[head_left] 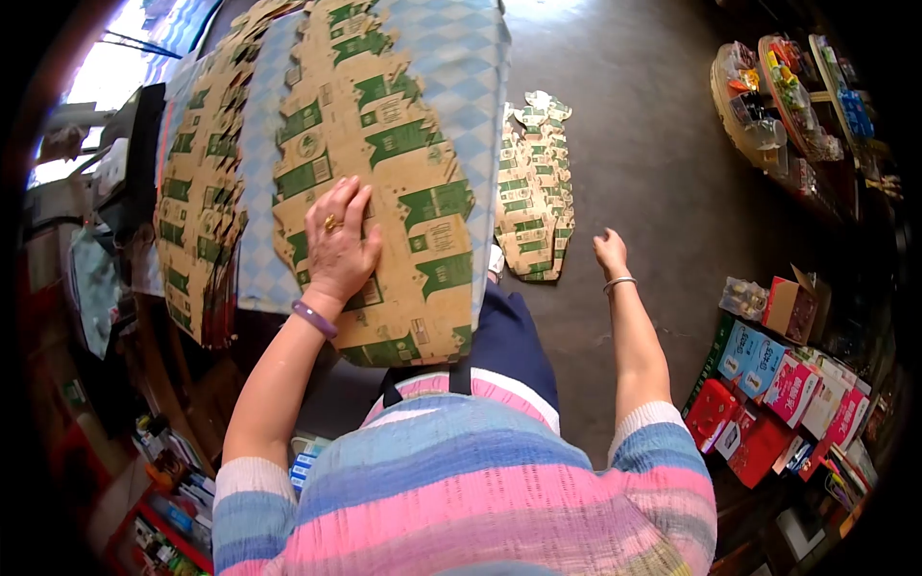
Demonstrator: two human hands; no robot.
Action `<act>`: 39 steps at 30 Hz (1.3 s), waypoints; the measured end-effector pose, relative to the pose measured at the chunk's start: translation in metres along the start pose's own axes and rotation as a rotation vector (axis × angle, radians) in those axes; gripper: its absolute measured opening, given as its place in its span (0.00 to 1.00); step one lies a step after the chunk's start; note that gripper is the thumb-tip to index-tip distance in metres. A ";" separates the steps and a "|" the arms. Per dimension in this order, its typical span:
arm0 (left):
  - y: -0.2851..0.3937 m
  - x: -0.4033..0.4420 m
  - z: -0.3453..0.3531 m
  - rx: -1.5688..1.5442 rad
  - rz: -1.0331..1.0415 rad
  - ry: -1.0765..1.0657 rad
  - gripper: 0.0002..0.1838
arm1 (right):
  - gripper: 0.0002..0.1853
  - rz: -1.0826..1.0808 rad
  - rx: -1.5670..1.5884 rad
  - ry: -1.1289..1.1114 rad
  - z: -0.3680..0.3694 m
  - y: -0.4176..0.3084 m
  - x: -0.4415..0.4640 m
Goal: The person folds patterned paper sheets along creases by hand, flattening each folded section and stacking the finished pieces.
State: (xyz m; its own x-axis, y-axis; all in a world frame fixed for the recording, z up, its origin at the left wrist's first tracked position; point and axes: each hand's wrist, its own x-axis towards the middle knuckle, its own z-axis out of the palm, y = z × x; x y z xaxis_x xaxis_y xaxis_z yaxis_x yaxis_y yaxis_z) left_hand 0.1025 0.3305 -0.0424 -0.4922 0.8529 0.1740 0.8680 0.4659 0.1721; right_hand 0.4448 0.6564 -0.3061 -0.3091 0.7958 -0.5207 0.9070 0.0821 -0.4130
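Observation:
My left hand [341,240] lies flat, its fingers stretched out, on a large brown and green printed cardboard sheet [413,211]. That sheet rests on a table with a blue checked cloth [264,163], its near end reaching my waist. Beside it on the left is a stack of similar cardboard sheets [197,211]. My right hand [610,252] hangs out to the right above the floor, its fingers curled together; whether anything is in them is too small to tell. More printed cardboard [534,192] lies on the floor between the table and my right hand.
Round trays of packaged goods [744,106] stand at the upper right. Boxes in blue, pink and red [754,360] are piled at the right, near an open carton [792,307]. Crowded shelves [178,499] fill the lower left.

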 end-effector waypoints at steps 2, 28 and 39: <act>-0.001 -0.002 0.002 -0.003 -0.007 0.003 0.29 | 0.19 -0.148 0.409 -0.074 -0.005 -0.048 -0.010; -0.015 -0.011 0.023 -0.073 0.000 0.121 0.28 | 0.15 -0.612 0.098 -0.115 -0.076 -0.318 -0.154; -0.014 -0.016 0.015 -0.085 0.036 0.108 0.27 | 0.16 -0.544 0.095 -0.148 -0.077 -0.322 -0.156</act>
State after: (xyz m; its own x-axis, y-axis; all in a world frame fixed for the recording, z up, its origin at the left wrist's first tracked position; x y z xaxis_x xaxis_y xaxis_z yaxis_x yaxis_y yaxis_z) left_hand 0.0997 0.3138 -0.0617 -0.4690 0.8363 0.2839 0.8788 0.4098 0.2447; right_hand 0.2231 0.5520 -0.0339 -0.7671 0.5612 -0.3108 0.5787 0.3962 -0.7128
